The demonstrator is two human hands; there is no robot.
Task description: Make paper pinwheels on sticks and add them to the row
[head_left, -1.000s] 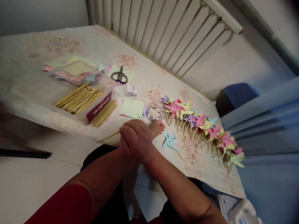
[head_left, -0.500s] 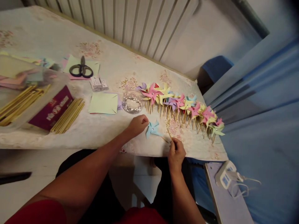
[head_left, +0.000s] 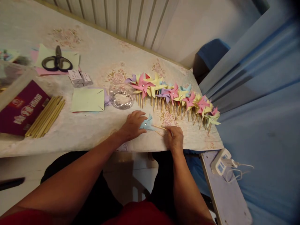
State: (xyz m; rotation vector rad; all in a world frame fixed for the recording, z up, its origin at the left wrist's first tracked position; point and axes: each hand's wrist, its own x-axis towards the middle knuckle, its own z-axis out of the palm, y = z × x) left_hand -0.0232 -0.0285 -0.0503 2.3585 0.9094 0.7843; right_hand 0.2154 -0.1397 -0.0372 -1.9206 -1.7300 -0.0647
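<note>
Right hand [head_left: 174,137], just right of centre: fingers closed on the end of a thin stick [head_left: 159,127]. Second stick [head_left: 159,133] just below it; can't tell which one is joined to the paper head. Left hand [head_left: 134,124], about mid-frame: fingers and thumb apart, touching the left side of the blue pinwheel [head_left: 148,123]; pinching or just steadying, can't tell.

Blue pinwheel is mid-frame near the table's front edge. Head formed, shiny centre pin in, face up to camera. Head end points frame left; sticks run right and slightly down toward the right hand, so the long axis is near horizontal. I'd call this one close to complete, join to stick unconfirmed.

Unused stock: stick bundle [head_left: 47,117] at left, running lower left to upper right; green paper stack [head_left: 87,100] left of centre, top sheet with slits at the corners; clear dish [head_left: 122,107] with silver pieces. So plenty left to make up.

Done: long pinwheel row [head_left: 174,92], centre to right, heads toward frame top, sticks toward the bottom, mixed colours.

Farther back, upper left: small white boxes [head_left: 80,78], then scissors [head_left: 57,62] on paper sheets, not in use.
</note>
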